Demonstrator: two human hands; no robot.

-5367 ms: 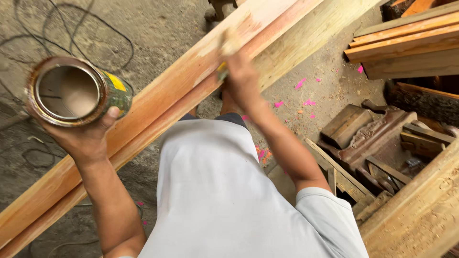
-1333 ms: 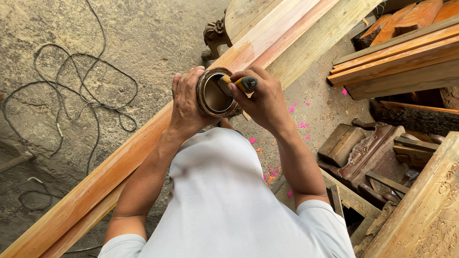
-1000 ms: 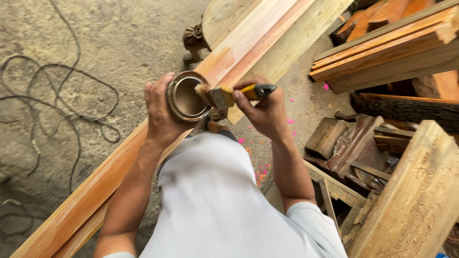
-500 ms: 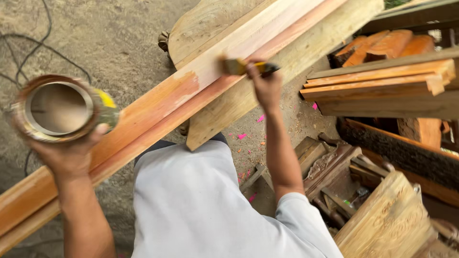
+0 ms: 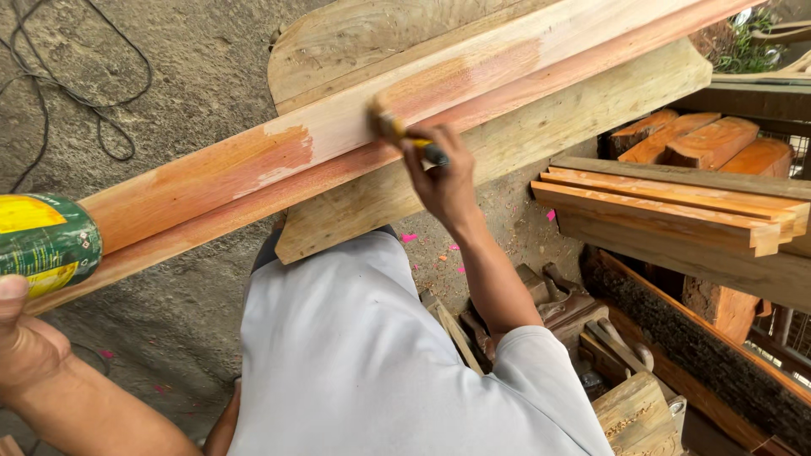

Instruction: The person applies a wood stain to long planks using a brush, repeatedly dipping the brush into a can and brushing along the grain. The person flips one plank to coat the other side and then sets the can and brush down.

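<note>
Staining the moulding, midway along.
My right hand grips the brush on the wooden moulding; left hand clasps the tin; bare wood beyond needs coating.

The brush has left the can — now on the moulding.

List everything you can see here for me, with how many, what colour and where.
moulded wooden plank: one, pale with wet orange-brown stretches, running diagonally across the middle
flat board: one, pale, under the plank
brush: one, yellow and dark handle, bristles on the plank
tin can: one, green and yellow, far left
cable: dark, looped on the concrete floor, upper left
stacked mouldings: several, orange-tan, right
wood offcuts: several, brown, lower right
pink flecks: several, on the floor
grey shirt: one, bottom centre
left hand: holding the can
right hand: gripping the brush
</note>
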